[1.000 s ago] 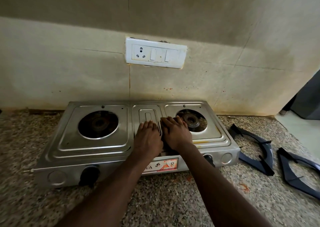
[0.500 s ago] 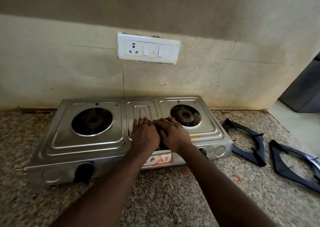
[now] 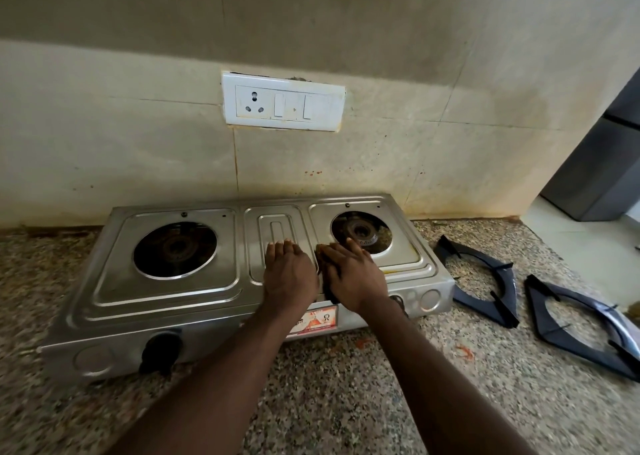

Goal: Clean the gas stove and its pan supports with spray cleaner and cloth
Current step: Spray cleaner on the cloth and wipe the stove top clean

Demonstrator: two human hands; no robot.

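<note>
While both hands are laid flat on the steel top of the two-burner gas stove (image 3: 166, 291), the wiping step appears to be in hand. The left hand (image 3: 289, 274) is spread on the raised middle panel with its fingers straight and together, nothing being held. The right hand (image 3: 353, 278) is pressed down just beside it, fingers extended toward the right burner (image 3: 362, 234). A dark strip that is taken to be the cloth (image 3: 322, 281) shows under its inner edge, though too little is seen for certainty. Nothing is curled round or pinched by either hand.

The stove is set on the speckled granite countertop (image 3: 329, 402) against the wall. The two black pan supports have been taken off. The nearer pan support (image 3: 485, 307) is laid just right of the stove and the farther pan support (image 3: 568, 291) beyond it. No spray bottle is in view.

The middle panel is judged to be under work, with the burner wells and the supports probably left to do. For the next move, steady downward pressure and a sweep outward across the recessed panels would be called for, with care at the burner openings. Yellowish residue at the right well's edge would need firmer rubbing.
</note>
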